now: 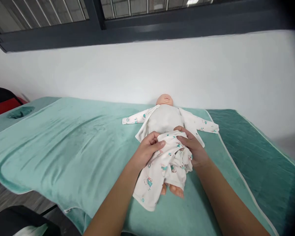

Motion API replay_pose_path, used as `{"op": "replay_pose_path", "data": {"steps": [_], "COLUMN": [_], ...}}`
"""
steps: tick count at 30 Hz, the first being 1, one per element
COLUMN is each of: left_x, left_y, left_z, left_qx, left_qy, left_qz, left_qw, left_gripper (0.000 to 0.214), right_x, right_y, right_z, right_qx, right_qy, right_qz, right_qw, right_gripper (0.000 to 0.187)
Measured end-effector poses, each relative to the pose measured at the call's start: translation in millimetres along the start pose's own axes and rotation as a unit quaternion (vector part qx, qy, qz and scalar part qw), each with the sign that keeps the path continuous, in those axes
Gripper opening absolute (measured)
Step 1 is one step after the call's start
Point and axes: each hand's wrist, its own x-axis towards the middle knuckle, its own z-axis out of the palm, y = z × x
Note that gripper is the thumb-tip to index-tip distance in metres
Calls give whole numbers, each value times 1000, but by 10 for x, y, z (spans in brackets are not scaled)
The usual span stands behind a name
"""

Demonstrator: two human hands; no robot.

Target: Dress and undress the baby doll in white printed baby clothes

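Note:
A baby doll point(165, 98) lies on its back, head toward the wall, on the green bed. Its printed white jacket point(207, 125) is spread open with both sleeves out to the sides, over a plain white torso point(165, 117). Printed white baby pants point(159, 167) lie bunched over the doll's legs, and its feet point(176, 190) show below the cloth. My left hand point(148, 147) pinches the upper left edge of the pants between thumb and fingers. On the other side, my right hand point(193, 144) grips the upper right edge. The doll's legs are mostly hidden.
A light green blanket point(64, 141) with soft folds covers the bed; a darker green cover point(255, 157) shows at the right. Behind stands a white wall point(113, 72) under a dark window frame point(162, 24). A black object point(22, 219) is at the lower left.

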Motion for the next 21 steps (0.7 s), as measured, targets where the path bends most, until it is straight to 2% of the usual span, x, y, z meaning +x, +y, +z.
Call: {"op": "replay_pose_path", "data": {"steps": [4, 8, 10, 15, 21], "left_x": [12, -40, -66, -92, -82], "left_y": [-114, -143, -153, -163, -168], "left_z": [27, -12, -46, -98, -131], "left_qx": [-78, -121, -113, -74, -57], "left_qy": [55, 53, 41, -36, -35], "left_qz": [9, -17, -19, -36, -57], "left_qw": [995, 991, 993, 996, 996], "left_gripper": [27, 30, 32, 44, 46], "right_x": [-20, -38, -45, -58, -92], "right_y": [6, -1, 4, 29, 17], "right_z": [18, 50, 58, 29, -12], "right_qx": [3, 20, 25, 45, 29], "right_qy": [12, 22, 29, 44, 62], "right_qz": [16, 15, 9, -8, -18], "right_qw": [1000, 999, 999, 998, 997], "right_gripper": [33, 33, 35, 31, 40]}}
